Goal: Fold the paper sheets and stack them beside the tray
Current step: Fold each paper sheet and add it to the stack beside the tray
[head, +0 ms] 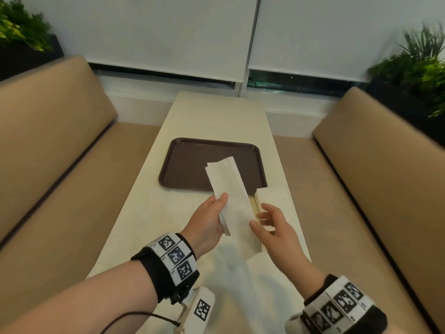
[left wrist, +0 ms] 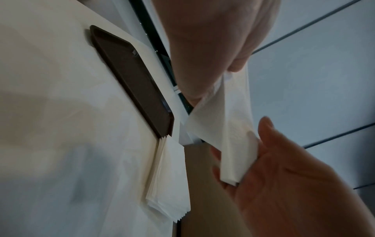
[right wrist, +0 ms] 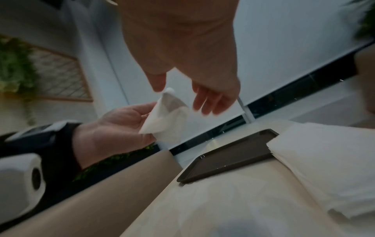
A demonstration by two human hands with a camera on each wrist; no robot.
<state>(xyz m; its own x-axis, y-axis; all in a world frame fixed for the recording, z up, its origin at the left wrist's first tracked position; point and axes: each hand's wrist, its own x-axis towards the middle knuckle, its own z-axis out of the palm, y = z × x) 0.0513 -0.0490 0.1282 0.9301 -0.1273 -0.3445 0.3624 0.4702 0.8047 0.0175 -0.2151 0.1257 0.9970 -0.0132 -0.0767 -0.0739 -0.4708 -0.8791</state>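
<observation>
Left hand [head: 210,220]: grip clamped on a folded paper sheet [head: 230,189], thumb on top near the sheet's lower edge, fingers beneath; the left wrist view shows the near end [left wrist: 233,160] pinched between thumb and fingers. The sheet is a long narrow white strip held above the desk [head: 144,206], its far end pointing toward 12 o'clock and overlapping the near right part of the brown tray [head: 187,162] as seen from the head camera. Right hand [head: 272,225]: grip apart, fingers spread and relaxed, holding nothing; its thumb tip lies at the sheet's right edge, contact cannot be told. In the right wrist view the fingers [right wrist: 211,102] hang just beside the sheet, with a gap. Stack of folded sheets [head: 265,196] lies flat on the desk just at the tray's near right corner, toward 4 o'clock from the tray centre; layered edges visible in the left wrist view [left wrist: 164,184]. More white paper [head: 231,268] lies unfolded on the desk at 6 o'clock, under the forearms. Both wrists carry black bands with square printed markers. Tan bench seats at 9 and 3 o'clock; potted greenery at the far corners.
</observation>
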